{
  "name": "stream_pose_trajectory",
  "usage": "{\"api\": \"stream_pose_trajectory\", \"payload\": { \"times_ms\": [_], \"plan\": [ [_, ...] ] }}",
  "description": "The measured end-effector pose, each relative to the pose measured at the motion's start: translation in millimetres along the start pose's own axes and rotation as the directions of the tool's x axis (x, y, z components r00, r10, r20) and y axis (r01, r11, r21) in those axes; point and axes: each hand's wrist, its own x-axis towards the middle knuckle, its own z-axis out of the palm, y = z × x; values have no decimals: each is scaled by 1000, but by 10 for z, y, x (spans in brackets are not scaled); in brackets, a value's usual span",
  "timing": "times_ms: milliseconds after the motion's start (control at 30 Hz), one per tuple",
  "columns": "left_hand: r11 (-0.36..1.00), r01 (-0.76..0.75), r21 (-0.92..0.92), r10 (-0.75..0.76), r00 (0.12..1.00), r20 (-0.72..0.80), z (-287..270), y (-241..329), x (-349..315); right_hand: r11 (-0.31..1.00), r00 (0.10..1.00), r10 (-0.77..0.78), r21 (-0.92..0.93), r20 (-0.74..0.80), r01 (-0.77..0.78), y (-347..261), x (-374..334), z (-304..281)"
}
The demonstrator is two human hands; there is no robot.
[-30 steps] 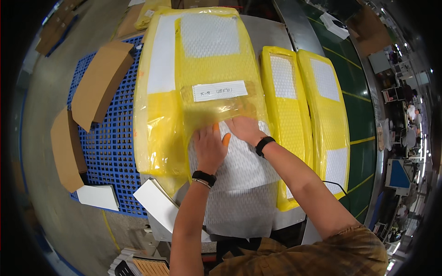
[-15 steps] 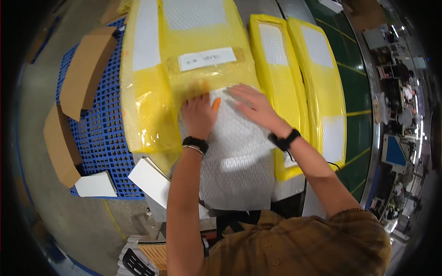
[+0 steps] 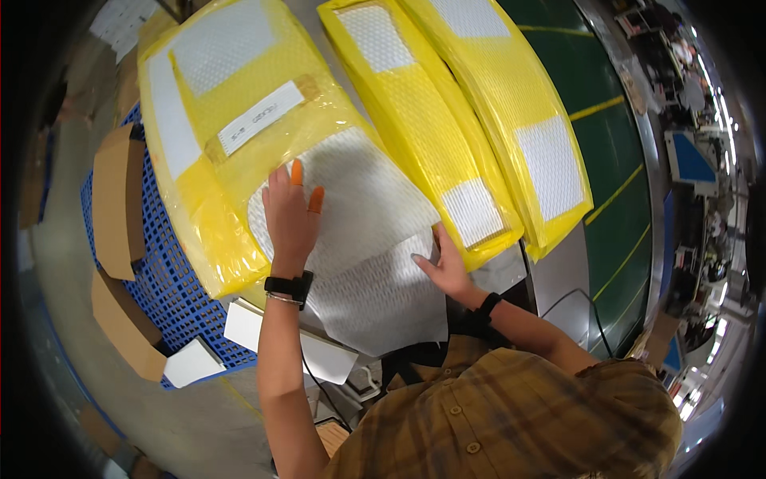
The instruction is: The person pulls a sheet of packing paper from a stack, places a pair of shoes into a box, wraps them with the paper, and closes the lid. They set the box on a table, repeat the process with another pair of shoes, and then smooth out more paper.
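White textured sheets lie in front of me. The upper sheet is skewed partly over a large yellow film-wrapped bundle, and the lower sheet shows beneath it, towards my body. My left hand is open on the upper sheet's left part, fingers stretched forward, with orange finger covers on two of them. At the sheets' right edge is my right hand, thumb on the lower sheet and index finger at the upper sheet's corner; its other fingers are mostly hidden. A white paper label sits on the bundle.
Two long yellow-wrapped packs lie to the right, beside a green surface with yellow lines. On the left are a blue grid, brown cardboard pieces and white boards. A black cable hangs at right.
My right hand has moved from the sheet's far part to its right edge, nearer me. An upper sheet now lies skewed over the lower one. The view has turned, shifting the bundle left.
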Motion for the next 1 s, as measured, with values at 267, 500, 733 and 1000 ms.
{"api": "stream_pose_trajectory", "payload": {
  "times_ms": [267,500,733,1000],
  "plan": [
    [915,129,383,-266,906,330,68,-441,198,975,986,7,-219,167,30,-167,59,-106],
    [943,8,334,-44,994,102,320,-231,92,977,991,49,-213,125,-21,-49,-60,-134],
    [860,343,378,-447,863,234,149,-551,288,968,997,-35,-244,68,50,-273,-20,-162],
    [972,229,-43,-218,960,176,-129,276,-392,988,985,-69,-129,155,89,-187,-68,-264]
  ]
}}
